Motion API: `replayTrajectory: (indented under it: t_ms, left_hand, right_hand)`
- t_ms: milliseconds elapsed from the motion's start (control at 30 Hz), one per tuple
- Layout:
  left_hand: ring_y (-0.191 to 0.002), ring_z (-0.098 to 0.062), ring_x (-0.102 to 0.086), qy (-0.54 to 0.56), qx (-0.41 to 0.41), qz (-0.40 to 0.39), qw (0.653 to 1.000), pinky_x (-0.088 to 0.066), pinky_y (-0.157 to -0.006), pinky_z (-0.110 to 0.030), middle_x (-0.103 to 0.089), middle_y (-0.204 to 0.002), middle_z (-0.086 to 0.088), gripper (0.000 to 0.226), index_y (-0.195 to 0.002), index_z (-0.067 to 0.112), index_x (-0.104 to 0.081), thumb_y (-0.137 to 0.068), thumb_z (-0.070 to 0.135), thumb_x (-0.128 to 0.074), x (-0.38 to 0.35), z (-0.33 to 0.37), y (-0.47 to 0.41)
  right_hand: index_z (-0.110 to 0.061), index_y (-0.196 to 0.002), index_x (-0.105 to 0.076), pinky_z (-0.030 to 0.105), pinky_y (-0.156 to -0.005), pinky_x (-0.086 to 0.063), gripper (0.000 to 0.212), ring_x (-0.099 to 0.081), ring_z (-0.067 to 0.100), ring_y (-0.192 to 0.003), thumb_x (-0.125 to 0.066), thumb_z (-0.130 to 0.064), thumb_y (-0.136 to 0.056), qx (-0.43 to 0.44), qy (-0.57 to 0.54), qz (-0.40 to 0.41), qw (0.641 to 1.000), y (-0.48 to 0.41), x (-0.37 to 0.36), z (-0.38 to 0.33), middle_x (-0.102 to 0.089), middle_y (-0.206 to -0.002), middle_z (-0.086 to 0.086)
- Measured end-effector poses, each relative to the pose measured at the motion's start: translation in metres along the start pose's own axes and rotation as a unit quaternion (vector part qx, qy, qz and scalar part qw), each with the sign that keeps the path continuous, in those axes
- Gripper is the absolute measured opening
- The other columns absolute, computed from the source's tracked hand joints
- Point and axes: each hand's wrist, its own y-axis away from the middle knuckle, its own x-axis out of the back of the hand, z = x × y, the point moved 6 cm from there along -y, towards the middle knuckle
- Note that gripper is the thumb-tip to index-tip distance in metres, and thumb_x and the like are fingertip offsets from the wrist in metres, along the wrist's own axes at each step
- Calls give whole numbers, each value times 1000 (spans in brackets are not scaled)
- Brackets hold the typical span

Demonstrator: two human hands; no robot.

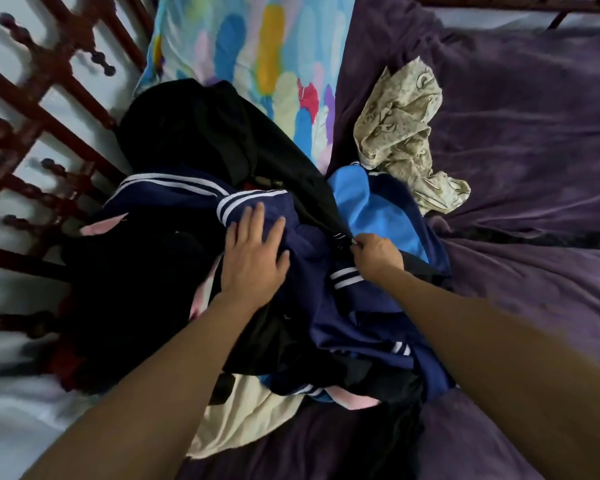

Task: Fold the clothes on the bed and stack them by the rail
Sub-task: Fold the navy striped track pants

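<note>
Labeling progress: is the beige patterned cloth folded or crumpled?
Crumpled. The beige patterned cloth lies bunched in irregular wrinkles on the purple cover, no squared edges.

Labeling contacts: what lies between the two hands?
Head view: navy white-striped garment spans the gap between left hand and right hand, which pinches a black garment.

Rail [32,109] blurred and cropped left, pillow [257,46] cropped at top, cream cloth [243,417] half buried under pile [326,306]
</note>
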Motion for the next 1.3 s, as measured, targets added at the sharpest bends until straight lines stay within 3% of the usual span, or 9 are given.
replayTrajectory:
  t_ms: [167, 267, 400, 467, 667, 900, 1033, 1167, 1300]
  left_hand:
    - [-122, -38, -49, 52, 170, -119, 977, -34, -100, -44, -54, -130, -20, 81, -142, 10, -32, -79, 50, -65, -7, -29, -58]
    - [-109, -35, -57, 117, 167, -218, 954, -40, -78, -34, -61, -115, -12, 45, -113, 11, -56, -77, 32, -70, -19, -19, -54]
    - [-82, -18, -64, 348, 128, -212, 904, -44, -68, -27, -66, -78, 3, 11, -75, 19, -66, -76, 18, -77, 0, -11, -29]
    - [-73, -6, -62, 420, 112, -222, 873, -45, -67, -21, -67, -71, 15, 17, -74, 26, -68, -78, 11, -75, 18, -3, -7]
    - [-99, -17, -63, 417, 43, -227, 879, -44, -99, -29, -72, -94, 12, 36, -94, 36, -68, -75, 6, -74, 80, 37, 60]
    - [-72, -7, -55, 383, -123, -177, 898, -44, -70, -28, -64, -77, -10, 18, -82, 7, -61, -74, -6, -71, 203, 146, 141]
    - [-71, -7, -52, 361, -160, -129, 910, -41, -66, -22, -61, -76, -14, 15, -83, 2, -61, -75, -6, -70, 257, 204, 198]
    - [-66, -2, -52, 342, -131, -50, 929, -42, -64, -19, -60, -72, 2, 27, -76, 16, -58, -74, -9, -68, 284, 228, 228]
    - [-66, -11, -49, 306, -97, -26, 947, -39, -63, -24, -54, -69, 7, 38, -73, 27, -49, -72, -5, -70, 276, 258, 240]
  right_hand:
    - [-16, -103, -57, 36, -64, -36, 27, -58, 38, -93, -38, -35, -100, -31, 2, 106, 994, 24, 40, 39, -66, -100, 15]
    - [-22, -121, -52, 40, -73, -41, 33, -56, 34, -107, -46, -41, -95, 13, 57, 89, 994, 42, 47, 39, -62, -119, 13]
    - [-27, -152, -14, 49, -108, -28, 110, -23, 22, -142, -61, -78, -66, 141, 66, -66, 986, 84, 0, 3, -23, -156, 0]
    - [-30, -152, -11, 45, -106, -35, 119, -37, 19, -136, -69, -75, -59, 123, 11, -126, 984, 104, -27, -5, -38, -149, -3]
    - [-24, -142, -30, 34, -80, -46, 91, -60, 28, -110, -80, -44, -68, 69, -119, -96, 986, 161, -45, 5, -66, -115, 2]
    - [-33, -152, 1, 44, -88, -46, 113, -40, 35, -127, -77, -40, -70, 165, -23, 129, 978, 237, 82, 45, -30, -147, 9]
    - [-29, -136, -48, 47, -96, -42, 64, -33, 32, -132, -72, -31, -78, 271, 46, 124, 953, 295, 129, 40, -25, -154, 5]
    - [-15, -110, -65, 37, -83, -45, 30, -54, 26, -108, -63, -28, -83, 238, -28, 110, 965, 349, 155, 96, -61, -117, 3]
    - [-10, -65, -51, 35, -61, -35, 20, -52, 26, -71, -64, -17, -79, 128, -138, 206, 960, 394, 218, 194, -53, -65, 3]
